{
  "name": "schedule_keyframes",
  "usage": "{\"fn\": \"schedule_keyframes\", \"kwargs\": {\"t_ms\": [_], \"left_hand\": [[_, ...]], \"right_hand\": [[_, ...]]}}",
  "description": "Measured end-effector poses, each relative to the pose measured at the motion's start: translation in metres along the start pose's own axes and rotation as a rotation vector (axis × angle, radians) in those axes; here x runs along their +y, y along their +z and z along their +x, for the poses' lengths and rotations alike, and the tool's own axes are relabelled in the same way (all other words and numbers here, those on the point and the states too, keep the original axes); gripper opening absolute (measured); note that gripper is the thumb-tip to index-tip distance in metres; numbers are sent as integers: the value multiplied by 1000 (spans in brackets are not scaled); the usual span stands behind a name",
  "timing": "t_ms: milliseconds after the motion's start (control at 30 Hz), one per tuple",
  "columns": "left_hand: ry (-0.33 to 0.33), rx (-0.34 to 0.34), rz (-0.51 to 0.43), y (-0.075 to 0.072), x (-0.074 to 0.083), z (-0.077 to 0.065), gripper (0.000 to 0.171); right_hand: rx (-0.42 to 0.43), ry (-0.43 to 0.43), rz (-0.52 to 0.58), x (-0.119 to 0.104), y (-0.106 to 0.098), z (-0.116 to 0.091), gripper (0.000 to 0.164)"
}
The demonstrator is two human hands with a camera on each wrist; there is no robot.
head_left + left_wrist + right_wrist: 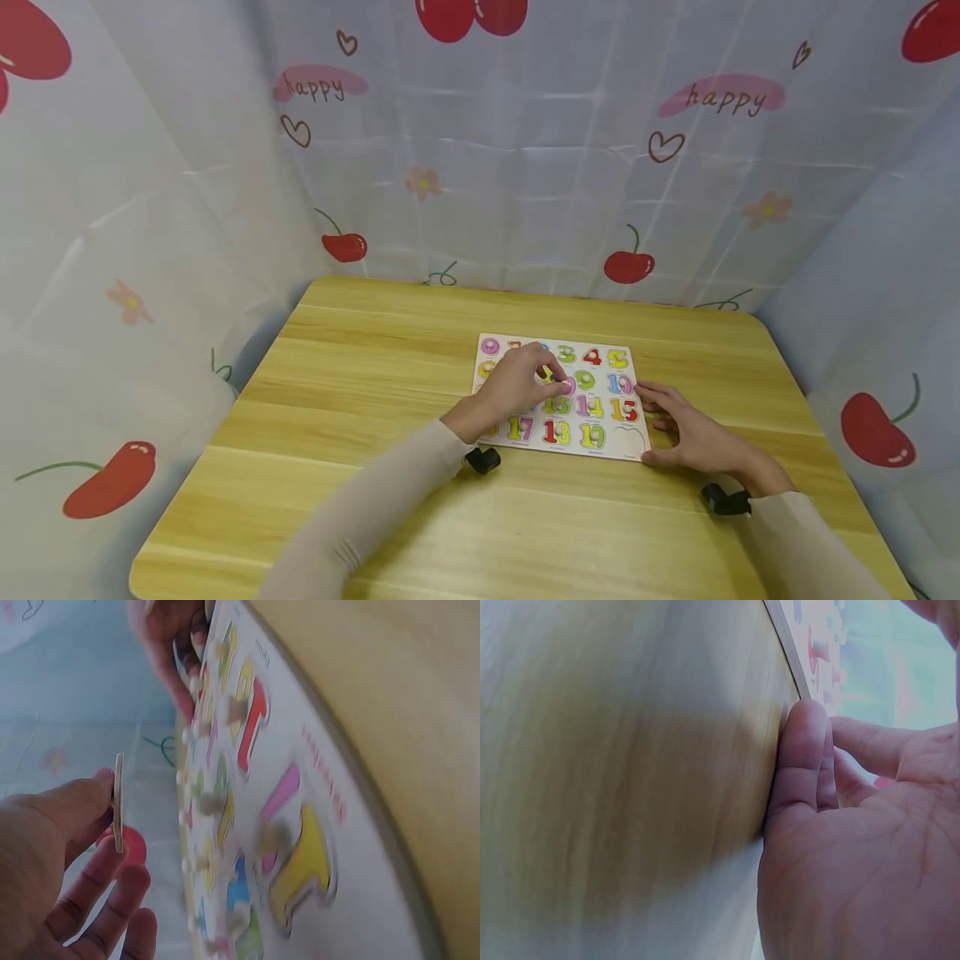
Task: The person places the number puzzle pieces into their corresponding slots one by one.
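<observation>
A white number puzzle board (628, 432) lies on the table, filled with coloured number pieces that have small pegs. Above its middle, my left hand (517, 379) pinches a thin wooden puzzle piece (118, 802) between thumb and finger. The left wrist view shows that piece edge-on, upright and apart from the board; a pink bit of it shows by the green 9 (584, 381) in the head view. Its number is hidden. My right hand (693, 437) rests at the board's right edge, thumb by the near corner and fingers farther up, touching the side.
A bare outlined recess lies at the board's near right corner. Pieces such as the red and yellow 15 (624, 410) and green 19 (592, 436) sit in place. The wooden table (360, 367) is enclosed by a cherry-printed curtain (525, 208). Black wrist cameras are strapped to both wrists.
</observation>
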State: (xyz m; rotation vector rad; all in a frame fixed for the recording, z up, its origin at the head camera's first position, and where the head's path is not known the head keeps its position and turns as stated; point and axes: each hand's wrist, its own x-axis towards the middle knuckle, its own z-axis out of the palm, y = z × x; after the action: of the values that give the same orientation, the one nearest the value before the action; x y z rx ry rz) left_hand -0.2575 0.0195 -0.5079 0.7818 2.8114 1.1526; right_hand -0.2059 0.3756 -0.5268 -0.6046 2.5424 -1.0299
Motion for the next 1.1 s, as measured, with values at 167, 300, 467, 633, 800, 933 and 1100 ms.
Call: {"fn": "schedule_keyframes", "kwargs": {"t_ms": [167,300,467,633,800,933,1100], "left_hand": [[-7,-50,15,25,12,-2,15],[33,-88,24,42,22,-3,15],[65,-102,36,60,35,-1,15],[74,-102,80,76,42,0,17],[102,-92,126,87,46,2,15],[116,-76,171,92,49,3,15],[110,-63,241,97,51,4,15]], "right_hand": [[-2,-4,4,0,-1,-1,118],[-4,-10,4,0,-1,-2,117],[-2,-27,10,2,-1,-3,118],[-5,-35,14,4,0,-4,119],[-6,-42,35,3,-2,-4,118],[-6,-47,41,4,-2,-3,118],[-10,-48,44,5,-2,-3,119]]}}
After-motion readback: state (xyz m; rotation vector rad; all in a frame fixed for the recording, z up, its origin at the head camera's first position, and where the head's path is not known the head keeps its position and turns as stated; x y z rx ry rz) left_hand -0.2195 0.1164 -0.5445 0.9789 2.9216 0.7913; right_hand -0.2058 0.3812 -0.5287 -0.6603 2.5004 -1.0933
